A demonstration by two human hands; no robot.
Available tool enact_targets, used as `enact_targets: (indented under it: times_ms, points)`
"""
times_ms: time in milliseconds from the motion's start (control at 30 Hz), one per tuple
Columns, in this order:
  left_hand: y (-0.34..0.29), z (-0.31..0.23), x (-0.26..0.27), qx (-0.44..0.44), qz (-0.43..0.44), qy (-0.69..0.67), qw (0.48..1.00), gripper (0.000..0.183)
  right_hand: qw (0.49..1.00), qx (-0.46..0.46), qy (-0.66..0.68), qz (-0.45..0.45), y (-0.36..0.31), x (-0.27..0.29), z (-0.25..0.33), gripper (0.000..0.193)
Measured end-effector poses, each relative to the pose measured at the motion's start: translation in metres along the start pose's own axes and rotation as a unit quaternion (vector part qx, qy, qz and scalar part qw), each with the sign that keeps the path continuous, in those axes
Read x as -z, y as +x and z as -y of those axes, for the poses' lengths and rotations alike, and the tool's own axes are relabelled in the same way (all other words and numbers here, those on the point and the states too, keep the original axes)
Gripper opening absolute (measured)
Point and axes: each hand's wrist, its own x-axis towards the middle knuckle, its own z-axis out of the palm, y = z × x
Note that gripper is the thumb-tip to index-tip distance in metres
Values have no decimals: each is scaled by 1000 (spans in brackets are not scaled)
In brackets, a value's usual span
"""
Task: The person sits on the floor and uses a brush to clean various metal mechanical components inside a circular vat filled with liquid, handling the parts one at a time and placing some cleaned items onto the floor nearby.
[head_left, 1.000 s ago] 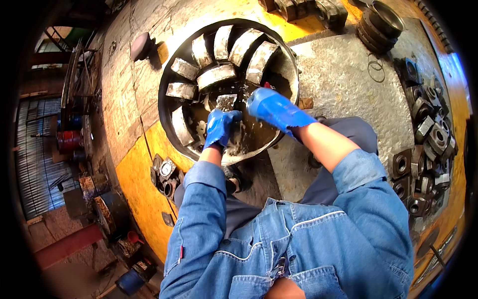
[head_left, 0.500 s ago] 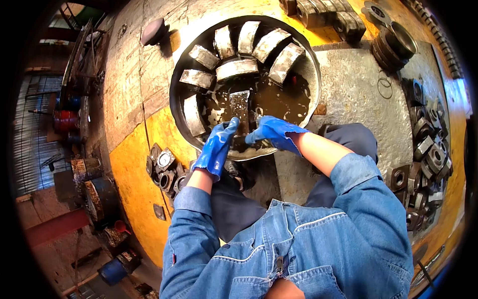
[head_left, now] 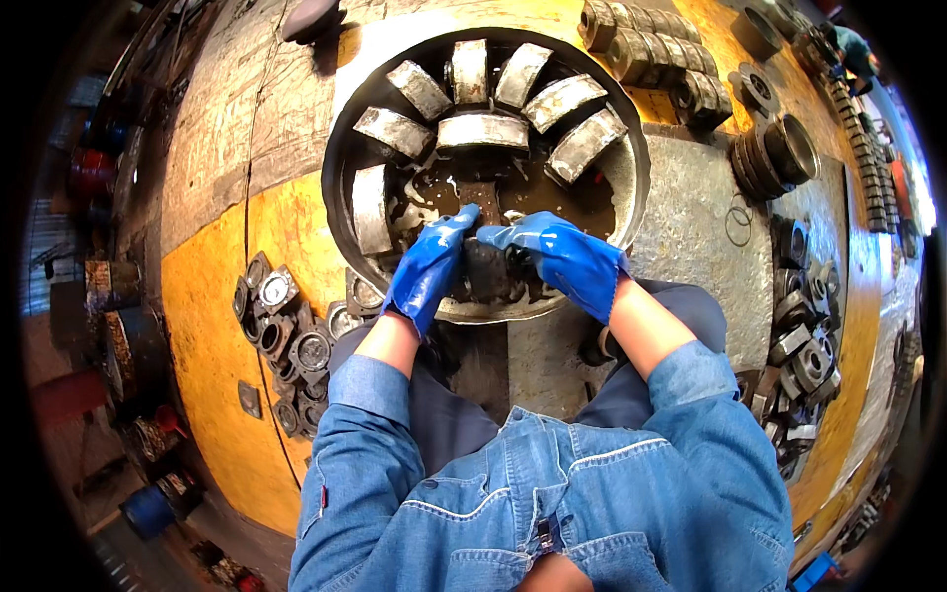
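Observation:
A wide round basin [head_left: 639, 187] holds murky brown liquid with pale froth. A dark, wet metal block [head_left: 483, 264] is in its near middle, between my two blue rubber gloves. My left hand [head_left: 432, 261] grips the block's left side, thumb and fingers bent around the edge. From the right, my right hand [head_left: 564, 259] reaches across the block's upper face with its fingers curled. Whatever those fingers enclose is hidden. Arched metal blocks stand around the basin's far and left sides, among them an inner curved block [head_left: 483, 131] lying crosswise.
Flanged metal parts [head_left: 312, 350] lie heaped left of the basin, and another pile of parts [head_left: 811, 355] is at the right. Stacked rings [head_left: 774, 158], thin wire rings [head_left: 738, 225] and rows of metal blocks [head_left: 656, 49] sit beyond. A dark rounded object [head_left: 311, 20] stands far left.
My right hand has moved up and over the block from its right side. My left hand stays at the left edge. The block's speckled froth has mostly gone, and the view has shifted.

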Motion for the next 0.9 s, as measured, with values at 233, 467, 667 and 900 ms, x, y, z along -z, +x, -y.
enact_targets:
  times_ms: [233,467,667,900]
  points:
    - [-4,24,2,-278,-88,371,881,60,982,-167,92,1,10,-11,-12,31]
    - [-3,38,14,-333,-110,388,852,56,902,-408,139,-1,25,-17,-2,46]
    - [-10,18,-8,-313,20,7,950,48,905,-422,54,-16,48,0,68,63]
    - [-39,6,-14,-466,-97,264,839,43,927,-354,-116,38,44,9,122,63]
